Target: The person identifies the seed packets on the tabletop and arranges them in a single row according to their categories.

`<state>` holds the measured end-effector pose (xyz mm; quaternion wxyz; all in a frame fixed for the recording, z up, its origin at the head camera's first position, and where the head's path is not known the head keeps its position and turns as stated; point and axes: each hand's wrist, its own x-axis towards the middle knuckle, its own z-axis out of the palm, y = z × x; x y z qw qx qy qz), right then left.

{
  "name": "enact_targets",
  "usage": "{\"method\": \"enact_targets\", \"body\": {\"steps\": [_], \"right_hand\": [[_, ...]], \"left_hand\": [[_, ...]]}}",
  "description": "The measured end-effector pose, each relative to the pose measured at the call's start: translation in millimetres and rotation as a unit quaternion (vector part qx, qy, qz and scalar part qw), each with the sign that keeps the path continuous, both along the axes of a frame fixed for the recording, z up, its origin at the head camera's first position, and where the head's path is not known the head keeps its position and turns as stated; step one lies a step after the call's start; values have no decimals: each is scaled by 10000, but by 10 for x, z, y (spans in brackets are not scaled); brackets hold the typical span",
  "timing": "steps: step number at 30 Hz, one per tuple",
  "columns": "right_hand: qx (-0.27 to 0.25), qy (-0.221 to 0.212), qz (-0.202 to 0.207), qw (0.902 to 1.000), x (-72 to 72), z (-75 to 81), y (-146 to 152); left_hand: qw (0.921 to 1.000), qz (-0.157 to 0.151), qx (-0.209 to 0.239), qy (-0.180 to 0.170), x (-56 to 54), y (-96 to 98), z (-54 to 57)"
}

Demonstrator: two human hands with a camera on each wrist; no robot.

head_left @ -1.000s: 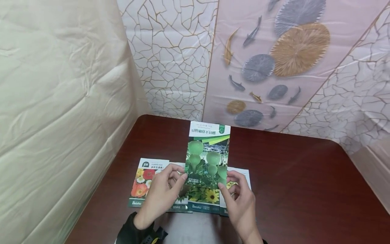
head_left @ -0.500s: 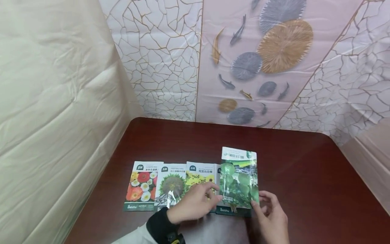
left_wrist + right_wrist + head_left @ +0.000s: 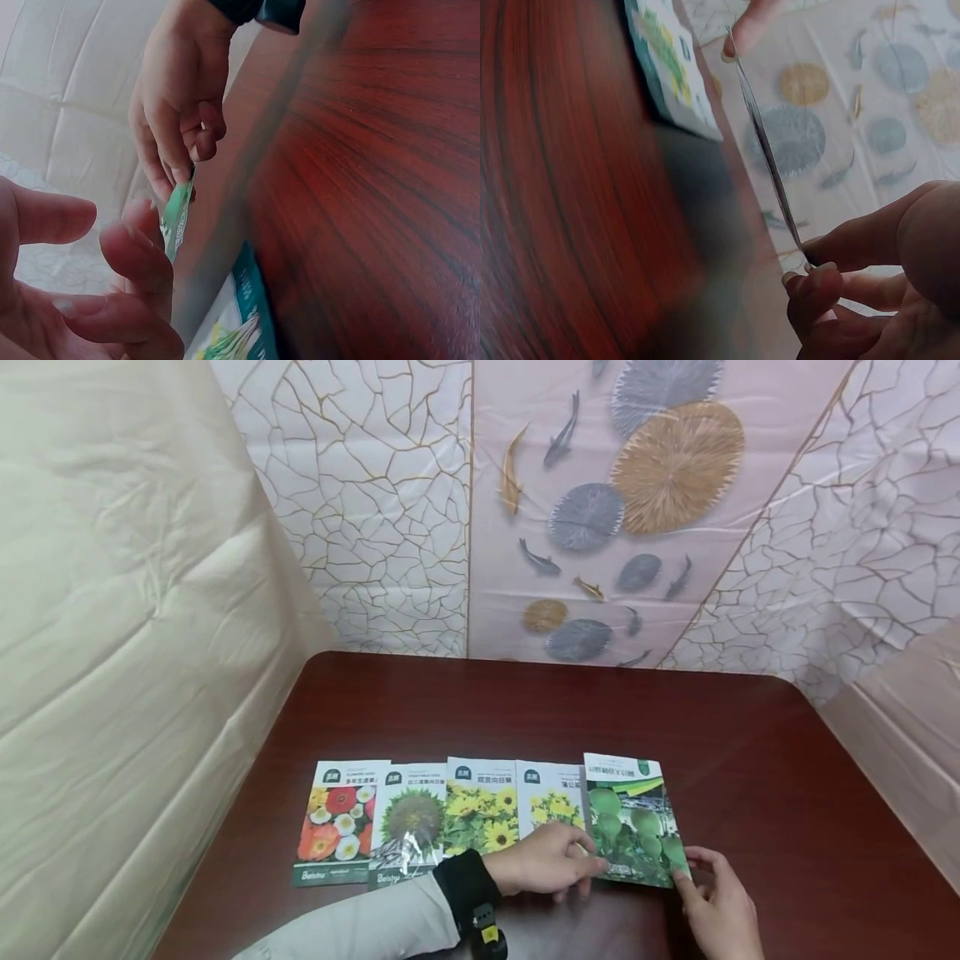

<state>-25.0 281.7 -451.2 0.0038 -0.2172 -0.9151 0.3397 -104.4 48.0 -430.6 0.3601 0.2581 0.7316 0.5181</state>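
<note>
My right hand pinches the lower right corner of a seed packet printed with green gourds. The right wrist view shows this packet edge-on, raised off the table, with a left fingertip at its far edge. My left hand is at the packet's lower left edge; in the left wrist view its thumb stands apart from the fingers, with nothing gripped between them. Under the left hand lies a packet with yellow flowers, its lower part hidden.
Further left, in a row, lie a yellow sunflower packet, a packet with a large seed head and a red-and-white flower packet. The brown table meets a patterned cloth behind and a cream drape at left.
Both hands have moved right with the gourd packet, from above the middle of the row to its right end, and lower. The packets beneath have come into view.
</note>
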Motion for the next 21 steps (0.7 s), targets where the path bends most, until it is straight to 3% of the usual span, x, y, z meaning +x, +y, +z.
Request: {"method": "enact_targets", "body": {"steps": [13,21], "right_hand": [[136,-284,480,9984,-68,-58,45],[484,-86,333,9982,-83,-66,72]], "left_hand": [[9989,304,-166,-318,18,44,-84],[9988,316,-156,-326,17,42,-108]]}}
